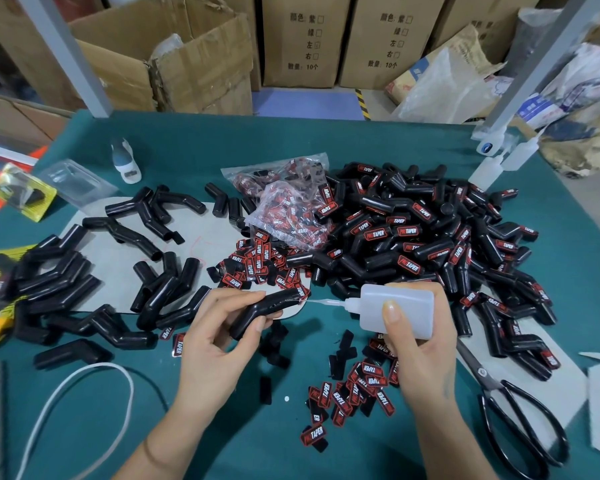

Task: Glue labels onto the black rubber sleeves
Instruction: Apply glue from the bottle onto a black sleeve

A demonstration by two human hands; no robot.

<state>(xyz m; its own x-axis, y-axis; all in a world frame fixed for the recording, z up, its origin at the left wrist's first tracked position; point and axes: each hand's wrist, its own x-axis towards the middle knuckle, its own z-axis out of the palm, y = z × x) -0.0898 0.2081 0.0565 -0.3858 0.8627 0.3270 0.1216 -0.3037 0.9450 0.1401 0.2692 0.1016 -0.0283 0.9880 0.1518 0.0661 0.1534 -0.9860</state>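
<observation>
My left hand (219,330) grips a bent black rubber sleeve (264,311) above the green table. My right hand (416,344) holds a white glue bottle (395,311) on its side, and the thin nozzle tip touches the sleeve's right end. Loose red-and-black labels (354,393) lie under my right hand, and more labels (260,265) lie behind the sleeve. A big heap of labelled sleeves (430,237) is at the right. Plain sleeves (118,271) are spread at the left.
A clear bag of labels (291,202) sits at the centre back. Black scissors (513,407) lie at the right front, a white cord loop (84,403) at the left front. Spare glue bottles (492,168) and another glue bottle (125,161) stand further back. Cardboard boxes (187,64) line the far edge.
</observation>
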